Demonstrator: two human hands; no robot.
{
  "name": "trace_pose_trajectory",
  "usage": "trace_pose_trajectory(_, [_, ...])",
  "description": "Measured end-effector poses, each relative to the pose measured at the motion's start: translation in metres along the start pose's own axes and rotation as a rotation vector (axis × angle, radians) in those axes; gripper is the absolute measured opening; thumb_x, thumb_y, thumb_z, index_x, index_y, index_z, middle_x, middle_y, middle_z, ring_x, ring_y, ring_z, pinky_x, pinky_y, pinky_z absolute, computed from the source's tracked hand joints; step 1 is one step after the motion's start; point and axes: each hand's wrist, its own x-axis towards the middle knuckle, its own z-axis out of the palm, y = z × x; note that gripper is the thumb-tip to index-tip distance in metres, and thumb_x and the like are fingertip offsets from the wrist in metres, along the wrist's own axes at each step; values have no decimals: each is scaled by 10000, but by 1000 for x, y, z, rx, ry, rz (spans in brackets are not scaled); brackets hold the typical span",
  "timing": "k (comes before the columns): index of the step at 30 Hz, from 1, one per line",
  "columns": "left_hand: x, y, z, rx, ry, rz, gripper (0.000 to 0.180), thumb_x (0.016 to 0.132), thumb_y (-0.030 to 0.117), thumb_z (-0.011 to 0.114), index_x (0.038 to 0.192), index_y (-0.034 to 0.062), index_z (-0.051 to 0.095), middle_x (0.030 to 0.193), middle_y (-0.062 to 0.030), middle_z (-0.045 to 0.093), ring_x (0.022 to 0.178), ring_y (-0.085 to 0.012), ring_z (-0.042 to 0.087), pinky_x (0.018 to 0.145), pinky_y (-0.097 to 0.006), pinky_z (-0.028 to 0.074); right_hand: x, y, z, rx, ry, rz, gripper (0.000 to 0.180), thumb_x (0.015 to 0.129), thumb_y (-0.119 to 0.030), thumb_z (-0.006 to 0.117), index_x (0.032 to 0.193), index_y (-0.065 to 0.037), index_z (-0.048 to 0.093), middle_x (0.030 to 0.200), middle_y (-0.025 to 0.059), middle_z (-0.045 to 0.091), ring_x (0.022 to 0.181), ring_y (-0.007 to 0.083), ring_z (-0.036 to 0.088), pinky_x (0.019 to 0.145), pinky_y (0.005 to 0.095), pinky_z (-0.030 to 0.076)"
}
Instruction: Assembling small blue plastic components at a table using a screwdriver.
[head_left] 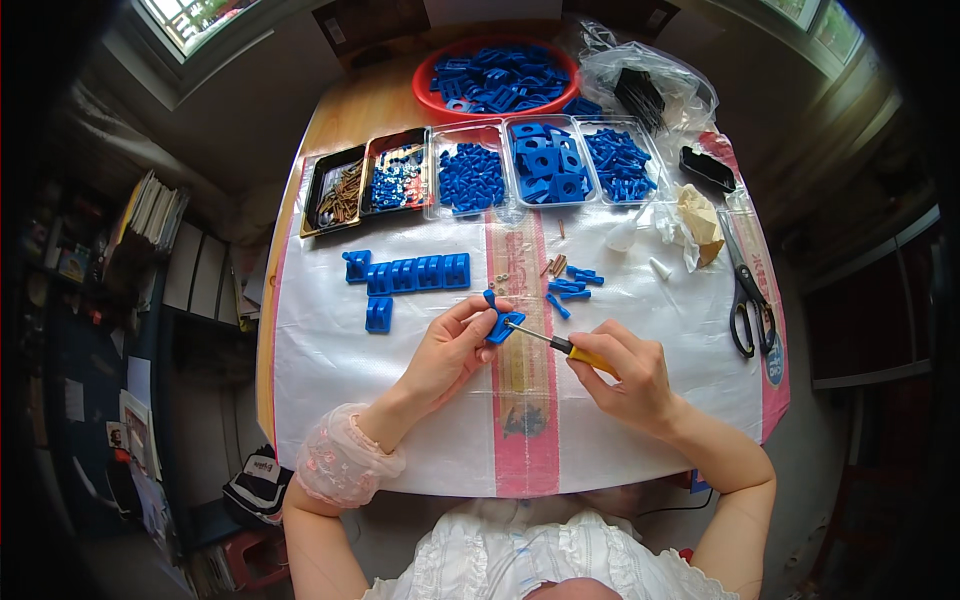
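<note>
Blue part (501,334), small and angular

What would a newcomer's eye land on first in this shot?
Probably the red basin heaped with blue plastic parts, at the far end of the table. Just nearer, five small trays of parts stand in a row. Front and centre, the right hand holds a yellow-and-black screwdriver, its tip at a blue piece in the left hand.

Books (155,210) stand in an upright row off to my left; lower down, a black-and-white bag (258,487), red stool (257,558) near it. Black-handled scissors (747,300) lie on the table (650,455), right side. Daylight through window (195,22), upper left.
</note>
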Motion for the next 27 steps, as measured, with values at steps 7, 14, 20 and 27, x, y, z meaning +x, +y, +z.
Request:
trace_pose_trajectory(7, [0, -3, 0, 70, -6, 25, 217, 1087, 170, 560, 1261, 68, 640, 1154, -29, 698, 880, -16, 587, 705, -173, 460, 0, 0, -3, -151, 5, -80, 265, 784, -14, 798, 1033, -57, 719, 816, 57, 644, 590, 193, 626, 484, 317, 469])
trace_pose_trajectory(14, [-4, 0, 2, 105, 17, 12, 195, 1080, 159, 572, 1232, 63, 648, 1066, -58, 719, 677, -22, 594, 571, -163, 456, 4, 2, -15, -368, 10, -340, 374, 722, -2, 735, 1086, -81, 762, 830, 36, 623, 637, 159, 610, 494, 298, 461])
trace_pose_trajectory(20, [-5, -3, 3, 267, 67, 34, 194, 1069, 128, 587, 1228, 35, 650, 885, -54, 718, 595, -12, 577, 519, -148, 441, -7, 4, -6, -294, -19, -311, 394, 719, 8, 718, 1109, -37, 745, 814, 44, 602, 620, 160, 604, 493, 313, 475])
trace_pose_trajectory(27, [-7, 0, 5, 340, 79, -3, 187, 1067, 117, 588, 1215, 20, 649, 858, -42, 709, 581, -1, 575, 515, -141, 441, -13, 0, 6, -85, -38, -129, 293, 774, 71, 742, 1054, -14, 716, 757, 57, 553, 556, 183, 577, 462, 328, 463])
